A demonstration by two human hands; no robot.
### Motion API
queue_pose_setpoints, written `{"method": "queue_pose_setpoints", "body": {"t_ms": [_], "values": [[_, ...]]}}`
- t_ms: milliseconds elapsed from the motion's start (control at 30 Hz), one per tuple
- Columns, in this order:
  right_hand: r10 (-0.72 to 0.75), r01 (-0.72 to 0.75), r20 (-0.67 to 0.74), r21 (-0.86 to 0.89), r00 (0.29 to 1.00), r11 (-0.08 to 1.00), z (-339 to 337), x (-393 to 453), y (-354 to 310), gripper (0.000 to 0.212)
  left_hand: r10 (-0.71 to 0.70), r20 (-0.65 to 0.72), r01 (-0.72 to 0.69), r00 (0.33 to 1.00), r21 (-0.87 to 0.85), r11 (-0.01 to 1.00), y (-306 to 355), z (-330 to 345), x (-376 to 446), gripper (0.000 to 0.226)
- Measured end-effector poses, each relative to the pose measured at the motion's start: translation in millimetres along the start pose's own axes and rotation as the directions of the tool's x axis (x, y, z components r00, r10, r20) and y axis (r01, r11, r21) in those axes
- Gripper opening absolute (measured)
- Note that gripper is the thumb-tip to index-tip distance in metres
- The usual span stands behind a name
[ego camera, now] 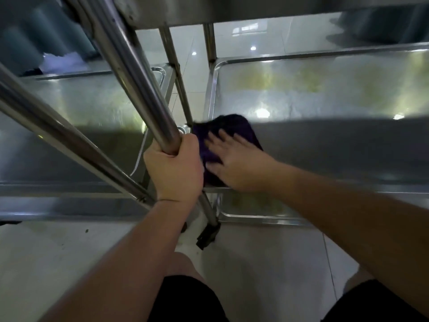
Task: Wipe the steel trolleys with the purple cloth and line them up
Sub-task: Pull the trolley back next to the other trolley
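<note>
While the left hand (175, 165) grips a steel post (144, 89) at frame centre, the right hand (234, 159) presses flat, fingers spread, on the purple cloth (228, 133) at the right trolley shelf's (325, 89) near-left corner.

Crumpled purple cloth (228, 145) lies on steel trolley shelf (325, 140) corner.

Bare forearms, black shorts (190, 298), thin band on L wrist (167, 201)

Left hand (176, 168) at frame centre, fingers curled tight round a steel tube, bare forearm running down to lower left — right hand (234, 159) just beside it, fingers spread flat, pressing downward, forearm from lower right
</note>
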State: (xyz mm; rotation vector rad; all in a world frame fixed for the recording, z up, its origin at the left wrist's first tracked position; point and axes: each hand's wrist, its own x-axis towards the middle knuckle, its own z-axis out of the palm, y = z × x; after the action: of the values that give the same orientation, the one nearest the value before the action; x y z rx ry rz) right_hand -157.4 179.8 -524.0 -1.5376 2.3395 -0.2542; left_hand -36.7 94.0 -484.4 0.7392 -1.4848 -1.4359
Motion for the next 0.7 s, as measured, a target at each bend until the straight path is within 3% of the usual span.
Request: {"method": "queue_pose_setpoints", "body": {"t_ms": [100,233,300,367,500,600,700], "values": [[-0.174,0.173,0.118,0.024,0.978,0.985,2.2,-57.1,6.9,0.075,-0.005,-0.004,0.005,1.0,0.045,0.999,-0.6,-1.1,0.7,0.024],[-0.232,0.235,0.2,0.01,0.952,0.972,-11.8,-62.9,29.8,0.069,-0.006,0.032,0.005,0.999,0.023,1.0,0.0,-2.2,-0.6,0.037],[-0.149,0.155,0.093,-0.062,0.985,0.986,-16.7,-34.7,44.0,0.071,-0.018,0.032,0.018,0.999,-0.001,1.0,0.6,-2.5,-1.2,0.041],[0.027,-0.031,-0.047,-0.099,0.999,0.995,-23.4,7.9,53.1,0.069,-0.013,0.041,0.014,0.999,-0.011,1.0,0.5,-2.5,-0.9,0.041],[0.285,-0.285,-0.124,0.014,0.951,0.958,-27.2,89.6,35.1,0.07,-0.016,0.023,0.017,1.0,-0.034,0.999,-1.0,-3.4,1.4,0.03],[0.311,-0.305,-0.117,0.069,0.943,0.95,-25.5,102.3,23.4,0.07,-0.006,0.021,0.007,1.0,-0.042,0.999,-1.5,-1.3,2.3,0.032],[0.198,-0.195,-0.08,0.038,0.977,0.98,-18.3,71.3,12.8,0.071,0.007,0.007,-0.007,1.0,-0.025,1.0,0.5,1.7,2.4,0.032]]}}
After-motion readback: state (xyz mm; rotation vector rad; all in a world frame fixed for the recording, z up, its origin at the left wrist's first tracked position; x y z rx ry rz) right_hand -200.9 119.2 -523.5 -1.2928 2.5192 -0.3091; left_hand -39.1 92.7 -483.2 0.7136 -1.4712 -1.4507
